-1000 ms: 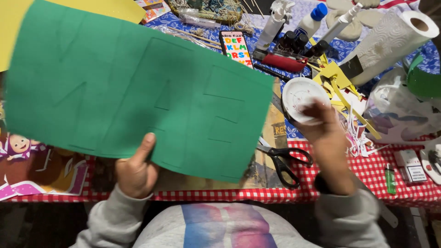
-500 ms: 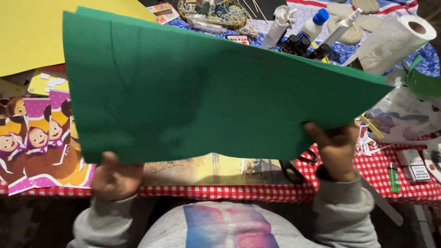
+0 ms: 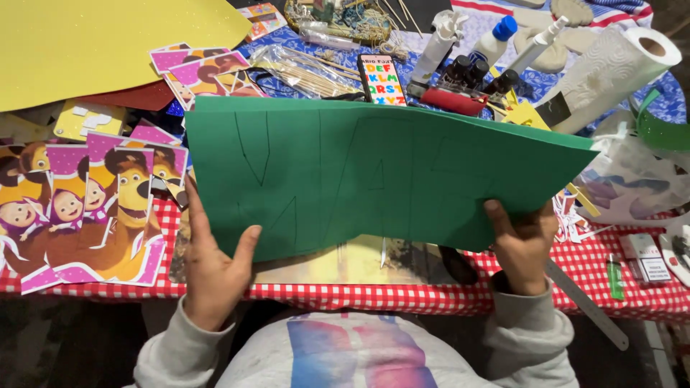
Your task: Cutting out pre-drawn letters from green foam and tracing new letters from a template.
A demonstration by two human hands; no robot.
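A large green foam sheet [image 3: 374,172] is held up above the surface, spread flat toward the camera, with big letters drawn on it in thin dark pen lines. The left hand [image 3: 212,269] grips its lower left edge, thumb laid across the front of the sheet and the fingers hidden behind it. The right hand [image 3: 521,241] pinches the lower right corner, thumb on the front and the fingers curled behind.

Under the sheet the surface [image 3: 402,294] wears a red and white checked cloth along its near edge, and a pale printed board [image 3: 345,262] shows just below the sheet's bottom edge. To the left lie cartoon cut-outs [image 3: 79,208] of a girl and a bear on pink backing, overlapping one another. Above them a big yellow sheet [image 3: 93,43] covers the far left corner, with a red sheet [image 3: 136,97] peeking from beneath it.

Beyond the green sheet's top edge stand a phone [image 3: 381,79] with a colourful screen, a clear bag of wooden sticks [image 3: 302,68], a white bottle with a blue cap [image 3: 496,39] and several small dark bottles [image 3: 478,75]. A roll of paper towel [image 3: 611,72] lies on its side at the far right, near a crumpled plastic bag [image 3: 632,179]. Nearer the right edge lie a green lighter [image 3: 615,276] and a metal ruler [image 3: 586,305] jutting over the cloth's edge.
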